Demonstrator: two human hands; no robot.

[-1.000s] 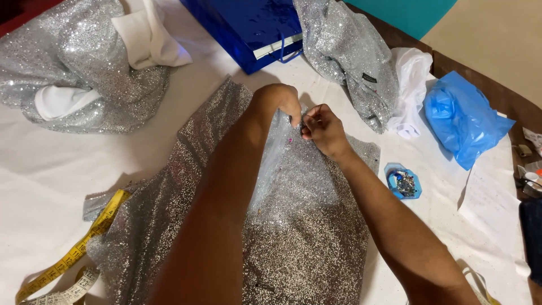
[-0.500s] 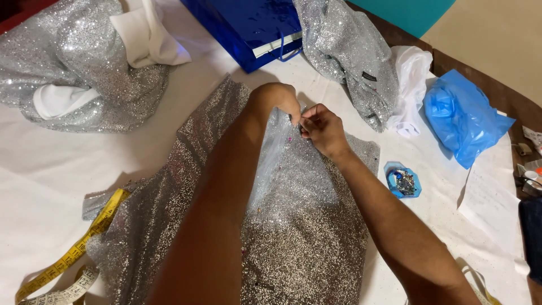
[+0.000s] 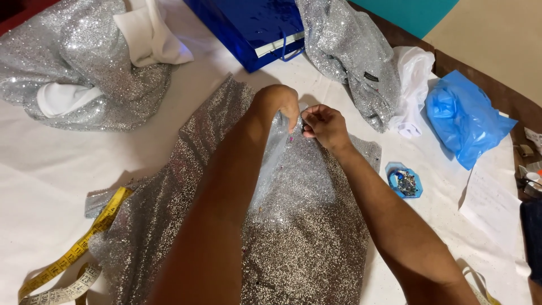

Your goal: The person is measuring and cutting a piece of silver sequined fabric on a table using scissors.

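From the head view, both hands meet at the far edge of a silver sequin fabric piece spread flat on the white tabletop: the left hand is curled shut, pinching the fabric's upper edge, and the right hand is closed just beside it, fingertips pinched on the same edge; whether a pin or needle sits between them is too small to tell. A paler, see-through layer lies over the fabric's middle beneath the forearms. At the far middle stands one shiny blue gift bag, rectangular, with a white strip and cord handle, its top cut off by the frame. To the right lies one crumpled blue plastic bag, and near it a small blue open container holding tiny metallic bits hard to make out. Two more bundles of silver sequin cloth are in sight: one at the far left wrapped around white cloth, one at the far right bearing a small dark label, beside a white garment. One yellow measuring tape curls at the near left, partly cut off. A white paper sheet lies at the right edge, where other small items are cropped and unclear.
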